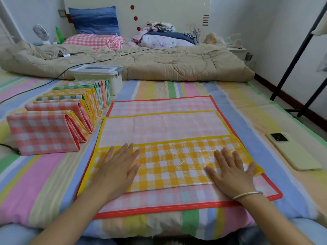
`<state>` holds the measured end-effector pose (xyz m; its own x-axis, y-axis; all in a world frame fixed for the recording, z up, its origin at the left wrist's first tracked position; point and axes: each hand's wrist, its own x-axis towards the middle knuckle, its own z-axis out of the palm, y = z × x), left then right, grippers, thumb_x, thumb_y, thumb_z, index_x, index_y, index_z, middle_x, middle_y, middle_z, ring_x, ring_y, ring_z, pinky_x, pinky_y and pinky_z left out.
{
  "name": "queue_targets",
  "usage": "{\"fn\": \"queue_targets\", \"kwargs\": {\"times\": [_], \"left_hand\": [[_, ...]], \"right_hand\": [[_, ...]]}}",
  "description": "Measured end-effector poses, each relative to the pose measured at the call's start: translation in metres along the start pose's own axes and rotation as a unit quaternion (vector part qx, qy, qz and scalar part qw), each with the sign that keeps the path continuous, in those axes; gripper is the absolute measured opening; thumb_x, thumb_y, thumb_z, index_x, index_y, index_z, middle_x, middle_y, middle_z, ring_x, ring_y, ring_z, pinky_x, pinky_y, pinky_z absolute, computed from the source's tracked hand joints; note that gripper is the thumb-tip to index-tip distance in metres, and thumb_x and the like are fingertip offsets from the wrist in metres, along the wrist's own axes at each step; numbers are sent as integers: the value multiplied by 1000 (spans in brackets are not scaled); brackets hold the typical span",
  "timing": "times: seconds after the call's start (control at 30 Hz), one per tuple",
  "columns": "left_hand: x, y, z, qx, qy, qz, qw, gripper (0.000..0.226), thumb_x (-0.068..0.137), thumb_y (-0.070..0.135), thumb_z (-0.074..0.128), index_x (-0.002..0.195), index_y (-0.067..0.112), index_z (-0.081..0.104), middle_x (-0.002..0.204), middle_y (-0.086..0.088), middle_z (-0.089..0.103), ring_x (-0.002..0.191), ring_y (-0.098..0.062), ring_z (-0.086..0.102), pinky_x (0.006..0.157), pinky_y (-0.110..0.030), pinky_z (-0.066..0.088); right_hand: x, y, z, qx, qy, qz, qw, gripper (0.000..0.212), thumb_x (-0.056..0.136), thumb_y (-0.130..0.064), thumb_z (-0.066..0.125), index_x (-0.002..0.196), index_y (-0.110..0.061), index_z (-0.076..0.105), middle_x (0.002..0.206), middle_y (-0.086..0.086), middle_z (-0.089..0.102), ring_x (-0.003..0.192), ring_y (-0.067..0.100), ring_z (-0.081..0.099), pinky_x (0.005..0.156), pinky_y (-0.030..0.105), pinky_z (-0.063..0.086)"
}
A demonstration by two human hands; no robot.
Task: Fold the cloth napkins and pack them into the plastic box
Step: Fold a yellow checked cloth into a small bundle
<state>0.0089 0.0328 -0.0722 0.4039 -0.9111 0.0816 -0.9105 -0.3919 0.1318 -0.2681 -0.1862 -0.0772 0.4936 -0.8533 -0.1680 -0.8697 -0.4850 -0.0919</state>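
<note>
Yellow napkin atop one red napkin, two hands flat

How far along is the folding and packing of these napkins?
Done: a row of folded napkins stands on the striped sheet. In hand: left hand and right hand press flat a fold in the yellow napkin. Left: the red-edged napkin beneath, then packing; the plastic box is lidded.

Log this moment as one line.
step: pressing fold; left hand: flat on yellow napkin; right hand: flat on same; folded napkins: row at left; plastic box: lidded
</note>
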Motion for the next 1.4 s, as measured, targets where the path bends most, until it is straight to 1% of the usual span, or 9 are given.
{"fn": "queue_targets", "kwargs": {"times": [0.1,0.3,0.43,0.53,0.6,0.67,0.83,1.03,1.4], "left_hand": [[-9,-21,16,-7,-17,-28,999,87,78,75,-27,155,44,-1,163,15,-13,148,0,-21,123,-41,-12],[-11,-26,16,-14,-17,-34,999,79,84,75,-18,154,45,3,164,17,-8,147,3,-19,123,-41,-11],[0,-22,-1,-41,-40,-39,998,81,81,73,19,154,40,27,164,15,9,152,-6,-8,124,-38,-1],[20,0,-19,-77,-14,-15,997,53,89,41,56,141,34,50,154,12,40,149,-12,22,119,-33,21],[34,26,-25,-122,22,18,992,43,91,29,58,134,30,58,142,11,53,137,-12,41,112,-28,31],[46,53,-23,-146,22,54,988,54,88,49,42,135,28,59,141,9,55,134,-15,47,112,-29,32],[66,84,7,-37,-48,121,991,87,79,68,8,155,33,28,166,9,13,153,-15,10,124,-38,1],[64,75,30,-66,-35,150,986,70,93,64,20,156,33,28,166,9,14,153,-18,9,124,-43,5],[61,72,37,-70,-12,160,985,65,97,60,22,156,34,26,165,7,18,153,-20,13,123,-47,12]], "right_hand": [[-3,-3,0,6,-6,-1,1000,82,84,-80,11,153,-39,-7,160,-12,-19,148,19,-18,112,66,-10],[-9,-6,-6,3,-22,4,1000,82,84,-81,11,154,-40,-4,162,-12,-15,150,21,-12,114,64,-3],[-4,-8,-28,8,8,10,1000,69,86,-78,16,142,-44,36,158,-8,25,146,24,17,116,55,8],[18,-18,-49,10,61,16,998,58,91,-70,23,122,-37,60,138,-2,51,134,26,34,114,47,18],[39,-31,-58,18,96,-12,995,50,94,-63,33,124,-34,59,136,-1,53,133,26,35,113,43,19],[61,-50,-63,28,125,-70,989,44,95,-57,40,128,-32,56,138,-1,52,134,26,35,114,42,20],[123,-103,-66,9,119,-200,973,43,97,-43,47,137,-30,48,147,1,43,137,27,33,114,41,23],[176,-146,-66,-106,-46,-215,970,67,97,-47,43,154,-33,11,163,-3,1,149,28,0,116,62,7],[196,-147,-57,-98,4,-231,968,79,81,-64,58,148,-36,28,152,0,31,138,29,27,111,49,25]]}}
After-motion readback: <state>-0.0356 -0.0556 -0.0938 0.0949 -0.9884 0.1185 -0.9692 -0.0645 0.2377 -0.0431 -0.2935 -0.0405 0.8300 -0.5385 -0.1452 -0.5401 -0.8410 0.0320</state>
